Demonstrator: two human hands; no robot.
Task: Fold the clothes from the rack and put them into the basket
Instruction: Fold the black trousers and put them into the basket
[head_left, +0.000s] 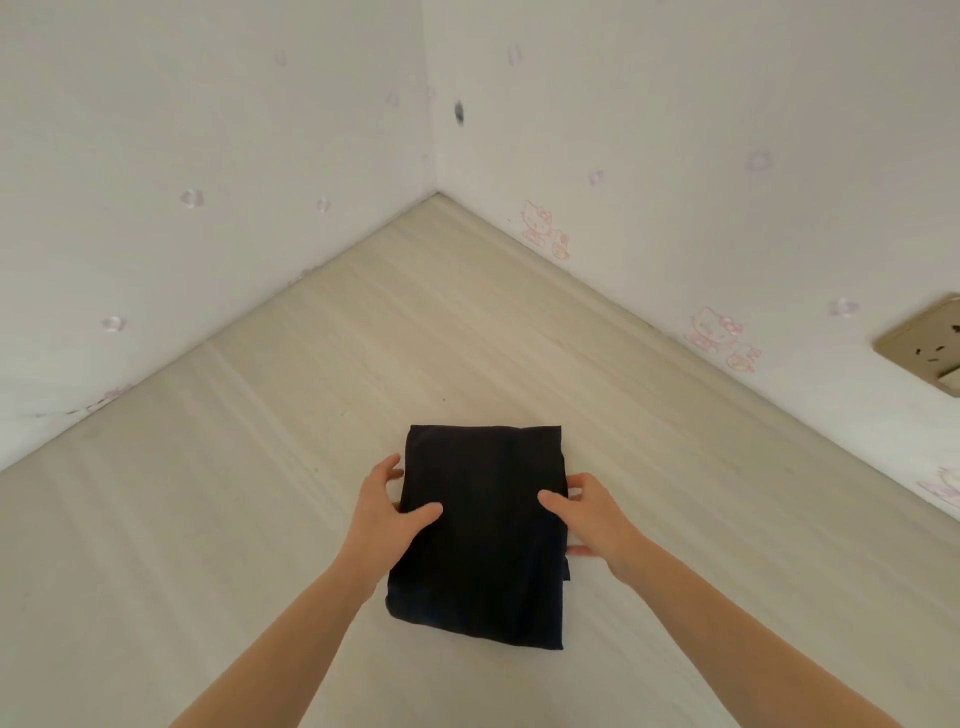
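Pale wood-grain floor (260, 519) meets white cartoon-printed walls (182, 130) at a corner. Folded black cloth rectangle (480, 535) lies flat on it. My left hand (387, 506) and right hand (589, 512) clasp its side edges, thumbs on top, fingers curled at the edges

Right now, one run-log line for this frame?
phase: lifting folded garment | left hand: holds left edge | right hand: holds right edge | dark folded garment: on pale surface | basket, rack: not in view
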